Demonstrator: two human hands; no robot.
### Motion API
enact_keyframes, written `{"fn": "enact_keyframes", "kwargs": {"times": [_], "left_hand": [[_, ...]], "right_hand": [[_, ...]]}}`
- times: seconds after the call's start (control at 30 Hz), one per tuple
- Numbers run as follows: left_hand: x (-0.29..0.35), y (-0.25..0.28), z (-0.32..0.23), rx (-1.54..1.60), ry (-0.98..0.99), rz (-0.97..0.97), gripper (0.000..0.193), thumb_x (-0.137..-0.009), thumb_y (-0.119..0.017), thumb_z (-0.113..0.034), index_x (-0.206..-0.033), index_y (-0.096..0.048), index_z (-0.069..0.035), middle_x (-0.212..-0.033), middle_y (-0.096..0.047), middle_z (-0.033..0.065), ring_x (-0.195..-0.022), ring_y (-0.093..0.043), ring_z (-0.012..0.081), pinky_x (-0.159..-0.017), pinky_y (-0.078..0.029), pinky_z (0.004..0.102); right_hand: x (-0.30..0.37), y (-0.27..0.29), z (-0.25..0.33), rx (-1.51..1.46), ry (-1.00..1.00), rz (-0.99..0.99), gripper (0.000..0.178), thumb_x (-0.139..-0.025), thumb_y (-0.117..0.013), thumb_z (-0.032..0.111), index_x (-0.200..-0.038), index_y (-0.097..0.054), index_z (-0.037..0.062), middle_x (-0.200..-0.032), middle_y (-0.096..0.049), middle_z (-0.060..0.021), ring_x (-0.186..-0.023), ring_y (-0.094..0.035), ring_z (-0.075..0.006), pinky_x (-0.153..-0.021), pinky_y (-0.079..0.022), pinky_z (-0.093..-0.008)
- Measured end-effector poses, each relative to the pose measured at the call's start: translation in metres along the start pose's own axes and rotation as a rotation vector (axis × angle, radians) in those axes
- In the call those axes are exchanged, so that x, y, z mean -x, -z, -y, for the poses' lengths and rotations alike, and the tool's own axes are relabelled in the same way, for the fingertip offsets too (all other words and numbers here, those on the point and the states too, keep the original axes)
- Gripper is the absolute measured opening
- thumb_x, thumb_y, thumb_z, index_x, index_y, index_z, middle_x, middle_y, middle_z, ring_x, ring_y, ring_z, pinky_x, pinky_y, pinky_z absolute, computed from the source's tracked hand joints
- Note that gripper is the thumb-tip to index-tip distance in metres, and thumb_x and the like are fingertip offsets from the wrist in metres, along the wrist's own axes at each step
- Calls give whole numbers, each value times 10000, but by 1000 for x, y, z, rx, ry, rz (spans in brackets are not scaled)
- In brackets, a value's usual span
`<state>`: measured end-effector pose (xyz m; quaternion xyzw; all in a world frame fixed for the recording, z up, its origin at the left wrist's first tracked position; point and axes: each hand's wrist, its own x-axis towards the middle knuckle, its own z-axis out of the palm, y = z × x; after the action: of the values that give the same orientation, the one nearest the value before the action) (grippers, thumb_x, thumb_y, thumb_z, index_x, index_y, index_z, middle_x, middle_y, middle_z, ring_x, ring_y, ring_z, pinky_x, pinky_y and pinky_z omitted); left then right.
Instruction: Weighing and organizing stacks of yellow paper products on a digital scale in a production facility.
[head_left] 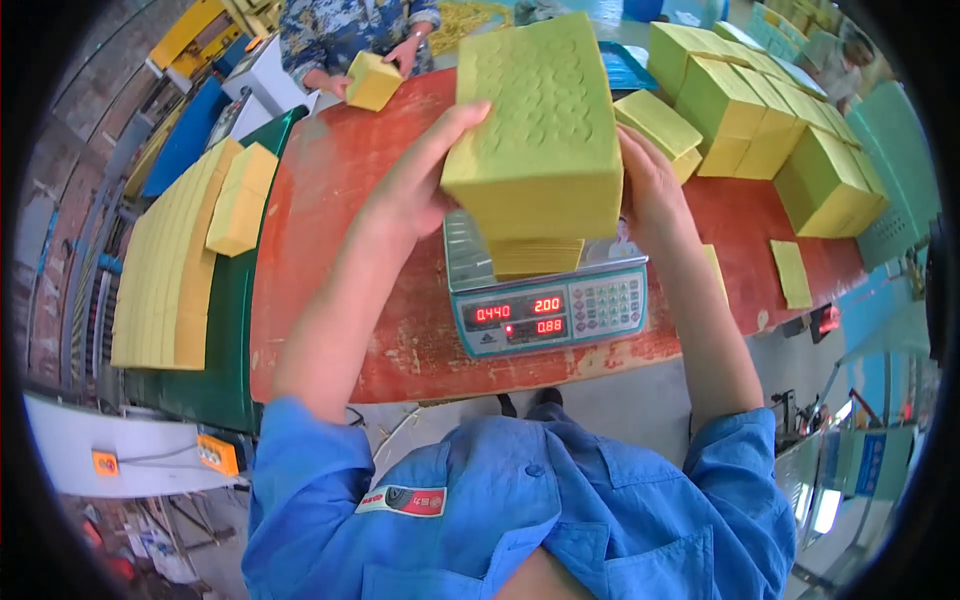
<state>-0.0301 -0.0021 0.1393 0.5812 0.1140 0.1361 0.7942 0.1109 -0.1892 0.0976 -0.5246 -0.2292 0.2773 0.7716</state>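
Between my two hands is a thick stack of yellow paper [540, 150], its top sheet stamped with rows of curved marks. My left hand [430, 165] grips its left side, thumb on the top edge. My right hand [650, 185] presses against the right side, its fingers partly hidden by the stack. Under it, a smaller pile of yellow sheets [535, 257] shows on the metal pan of a digital scale [550, 312]. The scale has lit red figures and a keypad. Whether the two stacks touch cannot be made out.
The scale stands on a worn red table [330, 270]. Large yellow paper blocks [720, 110] crowd its far right. A row of yellow stacks [165, 260] lines a green surface [240, 300] at left. Across the table a co-worker's hands hold a small yellow block [373, 82].
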Motion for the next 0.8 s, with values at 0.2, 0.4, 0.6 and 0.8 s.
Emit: {"fn": "enact_keyframes", "kwargs": {"times": [0.2, 0.4, 0.6, 0.8], "left_hand": [[-33, 11, 9, -251, 137, 20, 730, -875, -521, -649, -1395, -502, -138, -1285, -602, 75, -1145, -568, 186, -819, -500, 391], [-38, 18, 21, -276, 133, -55, 727, -867, -508, -674, -1374, -533, -153, -1255, -621, 63, -1077, -593, 173, -776, -502, 344], [-44, 24, 25, -386, 137, -78, 759, -868, -471, -700, -1346, -555, -116, -1234, -637, 78, -1061, -607, 178, -761, -515, 349], [-35, 24, 24, -318, 113, -105, 733, -933, -510, -617, -1398, -499, -51, -1340, -576, 83, -1212, -534, 175, -1001, -412, 336]], "right_hand": [[-45, 23, -17, 81, -144, 88, 392, -1005, -506, 290, -1295, -585, 39, -1108, -660, -46, -910, -628, -132, -759, -502, -284], [-51, 29, -36, 75, -155, 92, 382, -991, -526, 260, -1265, -600, 5, -1101, -667, -59, -933, -632, -146, -767, -505, -305], [-53, 27, -50, 48, -103, 18, 376, -981, -533, 240, -1260, -613, 1, -1090, -678, -62, -901, -629, -128, -746, -486, -277], [-49, 23, -62, 212, 52, -38, 383, -988, -521, 264, -1261, -631, 19, -1043, -682, -42, -840, -601, -109, -744, -460, -256]]}}
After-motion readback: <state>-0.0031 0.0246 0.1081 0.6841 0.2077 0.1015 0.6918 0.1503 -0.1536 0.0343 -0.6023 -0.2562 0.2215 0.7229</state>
